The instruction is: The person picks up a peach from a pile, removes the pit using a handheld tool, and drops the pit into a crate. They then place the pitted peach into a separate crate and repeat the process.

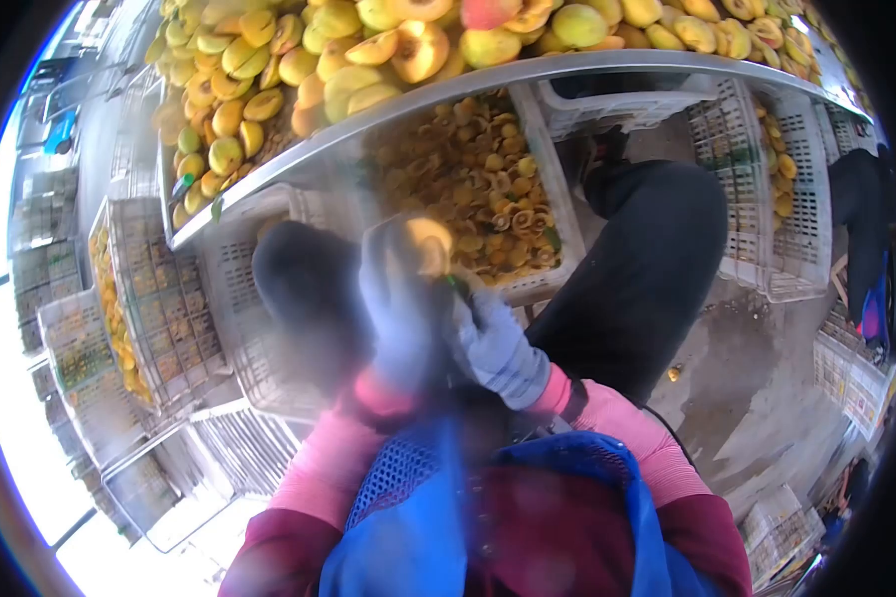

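Observation:
My left hand (400, 303), in a pale glove blurred by a smear on the view, is closed around a yellow peach piece (430, 245) whose cut face shows. Close beside it, my right hand (503, 350) in a grey-white glove has its fingers curled round a small tool with a green part (457, 286); its blade or tip cannot be made out. Both hands are above my lap, over the near edge of a white crate (567, 234) holding many cut peach pieces. Beyond them, a metal-edged table (567, 66) carries a heap of whole and halved peaches (418, 50).
Perforated crates with peaches stand on the left (164, 298) and right (796, 199). My knees flank the middle crate. At the far right another person's dark-clad leg (859, 224) shows. A small yellow scrap (675, 374) lies on the wet floor.

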### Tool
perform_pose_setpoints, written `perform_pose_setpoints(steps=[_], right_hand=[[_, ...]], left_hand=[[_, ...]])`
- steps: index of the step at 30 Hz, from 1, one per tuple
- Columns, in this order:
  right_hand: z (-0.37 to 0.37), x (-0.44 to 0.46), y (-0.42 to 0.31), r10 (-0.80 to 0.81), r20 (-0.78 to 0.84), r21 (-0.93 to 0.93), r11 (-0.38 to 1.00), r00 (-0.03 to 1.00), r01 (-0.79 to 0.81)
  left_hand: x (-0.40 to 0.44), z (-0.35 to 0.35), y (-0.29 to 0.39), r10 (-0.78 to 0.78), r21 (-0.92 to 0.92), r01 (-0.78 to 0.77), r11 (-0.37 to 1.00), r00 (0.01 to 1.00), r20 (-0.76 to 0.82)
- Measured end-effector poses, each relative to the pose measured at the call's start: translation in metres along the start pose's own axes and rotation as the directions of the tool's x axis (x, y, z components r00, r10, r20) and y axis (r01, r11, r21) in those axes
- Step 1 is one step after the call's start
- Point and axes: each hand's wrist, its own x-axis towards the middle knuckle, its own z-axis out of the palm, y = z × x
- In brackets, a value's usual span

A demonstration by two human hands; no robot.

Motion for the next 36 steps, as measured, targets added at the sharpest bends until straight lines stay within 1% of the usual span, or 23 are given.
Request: perform_pose_setpoints(steps=[2,3,4,5,7,8,10,12,15,16,18,20,23,24,26,27,29,30,32,33,34,35,36], right_hand=[[0.005,-0.004,0.015,-0.207,0.14,-0.299,0.923,0.968,0.241],[0.013,-0.006,0.028,-0.271,0.196,-0.403,0.854,0.942,0.33],[0.021,-0.005,0.04,-0.27,0.191,-0.436,0.838,0.944,0.328],[0.03,0.003,0.04,-0.503,-0.066,-0.33,0.826,0.862,0.457],[0.003,-0.007,-0.038,-0.024,-0.097,-0.014,1.0,0.995,0.023],[0.002,0.002,-0.032,-0.085,-0.025,0.076,0.993,0.996,0.086],[0.017,0.008,-0.007,-0.157,-0.106,0.051,0.985,0.982,0.163],[0.016,0.012,0.007,-0.117,-0.071,0.017,0.993,0.991,0.119],[0.012,0.009,0.008,-0.069,0.003,0.037,0.997,0.998,0.069],[0.006,0.008,0.006,-0.064,0.039,0.036,0.997,0.997,0.063],[-0.003,0.006,0.0,-0.082,0.073,0.016,0.997,0.994,0.081],[-0.01,0.008,-0.003,-0.035,0.137,0.065,0.998,0.99,0.027],[-0.005,0.008,0.011,-0.006,0.145,0.156,0.988,0.989,-0.017],[-0.001,0.009,0.017,0.006,0.123,0.221,0.975,0.992,-0.034],[-0.006,0.004,0.005,0.122,0.126,0.356,0.921,0.984,-0.16],[-0.01,0.006,0.002,0.136,0.142,0.343,0.923,0.981,-0.177],[-0.015,0.009,0.002,0.083,0.217,0.234,0.963,0.973,-0.134],[-0.014,0.009,0.001,0.017,0.101,0.053,0.998,0.995,-0.022],[-0.024,0.006,0.001,0.054,0.299,0.021,0.998,0.953,-0.063],[-0.024,0.003,0.0,0.091,0.351,0.084,0.988,0.932,-0.128],[-0.02,0.003,0.003,0.143,0.405,0.214,0.945,0.903,-0.246],[-0.019,0.001,0.003,0.197,0.467,0.365,0.845,0.862,-0.391],[-0.02,-0.002,0.001,0.229,0.53,0.494,0.699,0.816,-0.517]], left_hand=[[-0.009,-0.013,-0.005,-0.378,-0.424,0.412,0.806,0.911,0.167],[-0.012,-0.016,-0.013,-0.482,-0.535,0.545,0.646,0.834,0.269],[0.0,-0.015,0.006,-0.562,-0.57,0.567,0.595,0.8,0.209],[0.012,-0.014,0.024,-0.636,-0.61,0.576,0.544,0.757,0.148],[-0.008,-0.015,-0.017,-0.289,-0.202,0.279,0.939,0.957,-0.023],[-0.002,-0.022,-0.013,-0.238,-0.332,0.254,0.909,0.967,0.09],[-0.018,-0.012,-0.056,-0.112,-0.204,0.117,0.972,0.993,0.036],[-0.012,-0.009,-0.033,-0.286,-0.362,0.299,0.883,0.954,0.091],[-0.013,-0.007,-0.014,-0.144,-0.156,0.152,0.976,0.988,0.063],[-0.015,-0.009,-0.02,0.003,-0.027,-0.001,1.0,0.997,0.078],[-0.016,-0.012,-0.025,-0.118,-0.116,0.137,0.984,0.981,0.156],[-0.012,-0.014,-0.022,0.147,0.069,-0.163,0.984,0.971,0.189],[-0.014,-0.011,-0.048,0.09,-0.07,-0.076,0.995,0.97,0.224],[-0.017,-0.01,-0.073,-0.136,-0.284,0.228,0.931,0.941,0.31],[0.002,-0.008,-0.04,-0.462,-0.414,0.618,0.668,0.781,0.42],[0.031,-0.018,-0.001,-0.403,-0.417,0.694,0.587,0.697,0.593],[0.054,-0.03,0.002,-0.325,-0.358,0.8,0.482,0.543,0.774],[0.049,-0.027,-0.005,-0.339,-0.364,0.764,0.533,0.587,0.736],[0.043,-0.029,-0.01,-0.414,-0.325,0.763,0.558,0.596,0.688],[0.042,-0.03,0.002,-0.48,-0.304,0.796,0.523,0.569,0.667],[0.032,-0.026,-0.001,-0.411,-0.339,0.66,0.671,0.711,0.57],[0.034,-0.029,0.018,-0.401,-0.39,0.666,0.635,0.717,0.57],[0.033,-0.027,0.021,-0.352,-0.378,0.605,0.701,0.755,0.553]])
